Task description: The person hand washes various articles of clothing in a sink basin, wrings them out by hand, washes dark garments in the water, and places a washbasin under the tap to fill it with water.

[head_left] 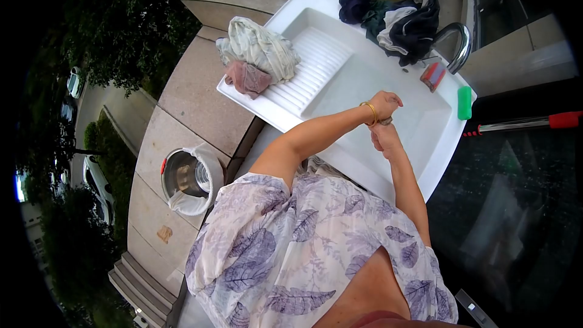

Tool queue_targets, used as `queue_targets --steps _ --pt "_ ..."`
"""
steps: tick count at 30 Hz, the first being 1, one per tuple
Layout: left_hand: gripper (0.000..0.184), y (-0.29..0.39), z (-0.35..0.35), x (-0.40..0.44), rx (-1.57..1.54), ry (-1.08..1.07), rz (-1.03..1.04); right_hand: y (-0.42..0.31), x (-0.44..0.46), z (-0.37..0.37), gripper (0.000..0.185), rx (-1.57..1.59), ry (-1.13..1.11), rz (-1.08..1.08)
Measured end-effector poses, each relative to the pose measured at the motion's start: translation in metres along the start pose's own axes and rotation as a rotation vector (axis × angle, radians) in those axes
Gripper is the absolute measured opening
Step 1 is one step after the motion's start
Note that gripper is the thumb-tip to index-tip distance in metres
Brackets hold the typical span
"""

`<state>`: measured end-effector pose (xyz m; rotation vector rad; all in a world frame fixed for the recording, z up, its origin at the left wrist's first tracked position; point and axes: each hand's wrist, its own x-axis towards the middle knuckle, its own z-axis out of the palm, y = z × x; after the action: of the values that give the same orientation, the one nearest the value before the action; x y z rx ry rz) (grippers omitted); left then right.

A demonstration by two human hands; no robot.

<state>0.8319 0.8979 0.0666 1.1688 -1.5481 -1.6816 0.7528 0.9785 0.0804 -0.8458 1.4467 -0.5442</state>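
Observation:
Over the basin of a white sink (pixel 364 146), my left hand (pixel 385 104) is held with its fingers bent inward. A gold bangle (pixel 368 113) circles that wrist. My right hand (pixel 384 138) is just below it, its fingers closed close to the left hand. Between the two hands shows a small greyish-brown thing (pixel 386 121), too small to name. On the ribbed washboard part (pixel 319 67) lies a bunched pale patterned cloth (pixel 261 48) with a dusky pink cloth (pixel 248 79) against it.
Dark and white clothes (pixel 410 24) lie bunched on the far rim beside the curved faucet (pixel 463 45). A red and grey sponge-like block (pixel 433 77) and a green bar (pixel 464 103) are at the right. A metal bucket with a white lining (pixel 193 176) stands on the stone ledge (pixel 182 97).

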Motion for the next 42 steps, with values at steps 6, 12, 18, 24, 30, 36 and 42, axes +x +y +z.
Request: queue_targets --steps 6,12,18,24,30,36,42 --pt "0.023 -0.055 0.006 0.007 0.497 0.126 0.020 0.013 -0.002 0.014 0.032 -1.014 0.357 -0.231" --pt "0.022 -0.072 -0.004 -0.011 0.407 0.259 -0.292 0.026 0.005 0.024 0.028 -1.193 0.324 -0.398" --pt "0.031 -0.037 -0.063 -0.052 0.378 0.263 -0.111 0.011 0.016 0.044 0.033 -0.983 0.375 -0.706" --pt "0.028 0.023 -0.174 -0.105 0.264 0.379 0.235 -0.048 0.003 0.069 0.070 -0.613 0.260 -0.973" --pt "0.033 0.046 -0.272 -0.138 0.392 0.806 0.331 -0.054 0.017 0.054 0.064 -0.515 0.305 -0.740" --pt "0.024 -0.019 -0.291 -0.139 1.226 1.213 0.300 -0.058 0.038 0.037 0.052 -0.604 0.532 -0.800" --pt "0.022 -0.030 -0.312 -0.152 1.017 1.196 0.458 -0.115 0.036 0.018 0.054 -0.780 1.031 -1.031"
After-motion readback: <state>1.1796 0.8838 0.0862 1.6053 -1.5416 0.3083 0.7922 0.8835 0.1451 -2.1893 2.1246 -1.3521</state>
